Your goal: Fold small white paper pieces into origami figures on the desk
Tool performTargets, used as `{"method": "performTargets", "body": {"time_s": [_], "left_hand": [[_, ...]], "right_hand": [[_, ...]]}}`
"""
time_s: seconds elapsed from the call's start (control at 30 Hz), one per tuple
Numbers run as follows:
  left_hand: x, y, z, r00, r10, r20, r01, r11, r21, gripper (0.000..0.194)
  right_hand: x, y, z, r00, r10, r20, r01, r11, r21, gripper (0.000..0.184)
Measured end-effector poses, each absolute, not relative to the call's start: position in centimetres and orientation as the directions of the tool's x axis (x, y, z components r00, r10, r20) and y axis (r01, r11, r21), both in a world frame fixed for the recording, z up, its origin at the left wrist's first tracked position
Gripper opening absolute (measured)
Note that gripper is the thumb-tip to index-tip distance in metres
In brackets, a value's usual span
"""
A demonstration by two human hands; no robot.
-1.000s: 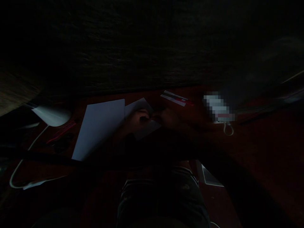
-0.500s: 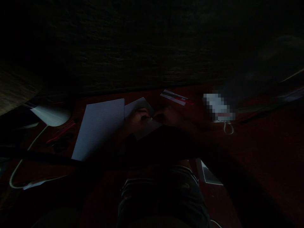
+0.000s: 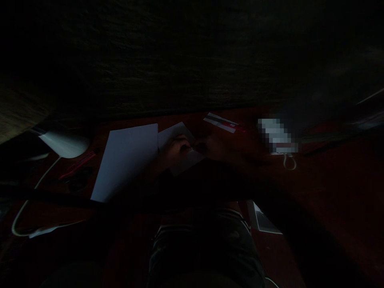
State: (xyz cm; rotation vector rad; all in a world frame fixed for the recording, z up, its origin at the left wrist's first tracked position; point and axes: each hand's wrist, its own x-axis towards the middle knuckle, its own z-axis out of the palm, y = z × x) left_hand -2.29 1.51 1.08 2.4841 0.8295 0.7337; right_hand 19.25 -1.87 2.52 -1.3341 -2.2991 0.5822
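Observation:
The scene is very dark. My left hand (image 3: 175,147) is closed, its fingers curled over a small sheet of white paper (image 3: 172,131) on the reddish table. Facing it, my right hand (image 3: 215,147) is also closed, fingertips pinched and mostly in shadow. Between the fingertips shows a tiny pale bit (image 3: 192,149), too small to name. Part of the paper sticks out below the hands. To the left lies a larger white sheet or pad (image 3: 129,154), partly covered by my left forearm's shadow.
Beyond my right hand lies a pale strip with a red and dark item (image 3: 225,123). A blurred-out white object with a cord loop (image 3: 289,162) is at the right. On the left are a white lamp-like cone (image 3: 64,145), its cable (image 3: 45,176) and a red item (image 3: 76,165).
The view has shifted very slightly. Both hands stay over the small paper at nearly the same spot, with only a slight shift of the fingers.

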Motion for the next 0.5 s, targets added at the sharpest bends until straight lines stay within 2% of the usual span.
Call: {"method": "performTargets", "body": {"time_s": [0.23, 0.5], "left_hand": [[-2.2, 1.5, 1.2, 0.646, 0.706, 0.29, 0.45, -0.66, 0.602, 0.007], [-2.3, 1.6, 1.5, 0.696, 0.636, 0.332, 0.377, -0.718, 0.585, 0.014]], "right_hand": [[18.5, -1.5, 2.3, -0.365, 0.928, 0.071, 0.782, 0.347, -0.518, 0.012], [18.1, -1.5, 1.6, -0.268, 0.958, 0.101, 0.763, 0.275, -0.586, 0.01]]}}
